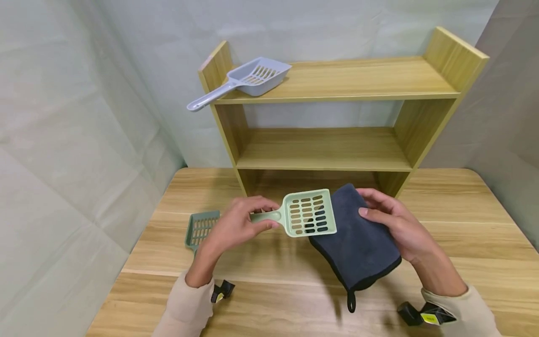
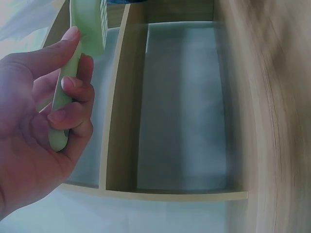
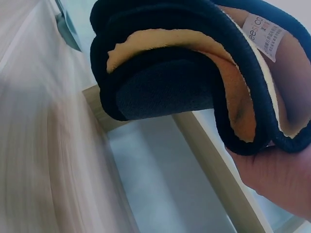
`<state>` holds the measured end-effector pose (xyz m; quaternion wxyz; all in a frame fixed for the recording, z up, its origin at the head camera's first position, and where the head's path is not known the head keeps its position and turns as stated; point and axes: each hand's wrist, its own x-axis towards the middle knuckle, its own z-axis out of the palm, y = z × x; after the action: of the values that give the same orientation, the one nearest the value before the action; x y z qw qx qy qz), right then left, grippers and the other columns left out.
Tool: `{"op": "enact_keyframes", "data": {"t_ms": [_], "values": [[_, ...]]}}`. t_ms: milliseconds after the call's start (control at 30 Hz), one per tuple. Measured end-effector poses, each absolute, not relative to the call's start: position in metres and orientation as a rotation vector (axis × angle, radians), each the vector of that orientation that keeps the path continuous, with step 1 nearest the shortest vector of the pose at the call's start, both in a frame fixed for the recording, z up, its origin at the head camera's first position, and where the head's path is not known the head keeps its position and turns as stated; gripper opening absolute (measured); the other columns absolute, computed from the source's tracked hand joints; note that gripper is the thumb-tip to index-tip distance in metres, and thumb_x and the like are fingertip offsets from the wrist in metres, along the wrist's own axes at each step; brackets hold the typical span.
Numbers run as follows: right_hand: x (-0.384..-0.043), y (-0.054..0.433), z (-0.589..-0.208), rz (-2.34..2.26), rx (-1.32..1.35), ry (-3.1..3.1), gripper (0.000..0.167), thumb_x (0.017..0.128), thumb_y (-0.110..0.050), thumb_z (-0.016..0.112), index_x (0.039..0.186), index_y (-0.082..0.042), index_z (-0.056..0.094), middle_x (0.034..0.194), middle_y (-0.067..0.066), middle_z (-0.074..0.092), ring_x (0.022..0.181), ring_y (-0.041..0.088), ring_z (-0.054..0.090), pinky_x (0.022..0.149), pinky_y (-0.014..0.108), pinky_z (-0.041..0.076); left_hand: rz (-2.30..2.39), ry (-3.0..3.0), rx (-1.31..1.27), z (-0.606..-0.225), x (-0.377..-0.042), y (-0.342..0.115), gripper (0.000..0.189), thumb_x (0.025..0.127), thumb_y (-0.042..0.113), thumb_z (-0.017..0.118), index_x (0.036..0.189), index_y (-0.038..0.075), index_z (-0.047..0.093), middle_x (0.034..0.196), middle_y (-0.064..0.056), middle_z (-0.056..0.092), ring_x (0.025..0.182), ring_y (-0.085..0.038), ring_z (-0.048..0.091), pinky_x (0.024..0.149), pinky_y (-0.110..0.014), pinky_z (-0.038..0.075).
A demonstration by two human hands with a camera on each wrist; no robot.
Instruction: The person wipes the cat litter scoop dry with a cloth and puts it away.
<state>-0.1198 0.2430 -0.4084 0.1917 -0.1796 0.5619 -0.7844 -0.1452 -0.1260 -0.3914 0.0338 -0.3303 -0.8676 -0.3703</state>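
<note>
My left hand (image 1: 242,222) grips the handle of a light green slotted litter scoop (image 1: 309,213), with its fingers wrapped round the handle (image 2: 63,94) in the left wrist view. The scoop's basket points right and overlaps a folded dark grey cloth (image 1: 358,238) in the head view. My right hand (image 1: 393,222) holds that cloth by its right edge, thumb on the near face and fingers behind. In the right wrist view the folded cloth (image 3: 165,92) shows black edging, an orange-tan inner side and a white label (image 3: 265,36). A black loop hangs from its lower corner.
A wooden shelf unit (image 1: 324,161) stands at the back of the table (image 1: 269,304). On its top board lies a grey-lilac litter scoop (image 1: 258,77), handle jutting past the left side. A dark green scoop (image 1: 202,227) lies on the table, partly hidden behind my left wrist.
</note>
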Motion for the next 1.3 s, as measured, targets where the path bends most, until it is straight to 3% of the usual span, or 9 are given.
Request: {"op": "enact_keyframes", "data": {"t_ms": [367, 800, 1300], "values": [[-0.121, 0.244, -0.410, -2.193, -0.453, 1.725, 0.039, 0.111, -0.003, 0.052, 0.144, -0.021, 0.061, 0.122, -0.001, 0.070, 0.097, 0.015, 0.077, 0.078, 0.033, 0.065, -1.132, -2.672, -1.153, -0.389, -0.142, -0.126, 0.031, 0.087, 0.014, 0.089, 0.117, 0.012, 0.081, 0.106, 0.001, 0.081, 0.092, -0.008, 0.072, 0.075, -0.028, 0.058], [-0.120, 0.238, -0.414, -2.193, -0.441, 1.826, 0.038, 0.110, -0.004, 0.056, 0.143, -0.021, 0.061, 0.123, -0.003, 0.070, 0.100, 0.012, 0.075, 0.079, 0.030, 0.064, -1.198, -2.667, -1.188, -0.391, -0.141, -0.121, 0.029, 0.088, 0.016, 0.089, 0.116, 0.014, 0.082, 0.102, 0.005, 0.080, 0.088, -0.004, 0.068, 0.076, -0.026, 0.055], [-0.118, 0.222, -0.423, -2.116, -0.555, 1.932, 0.038, 0.108, -0.002, 0.059, 0.141, -0.021, 0.063, 0.125, -0.004, 0.072, 0.107, 0.011, 0.072, 0.085, 0.026, 0.061, -1.319, -2.538, -1.281, -0.399, -0.143, -0.116, 0.030, 0.086, 0.007, 0.089, 0.115, 0.008, 0.081, 0.101, -0.002, 0.080, 0.089, -0.006, 0.068, 0.081, -0.027, 0.058]]}}
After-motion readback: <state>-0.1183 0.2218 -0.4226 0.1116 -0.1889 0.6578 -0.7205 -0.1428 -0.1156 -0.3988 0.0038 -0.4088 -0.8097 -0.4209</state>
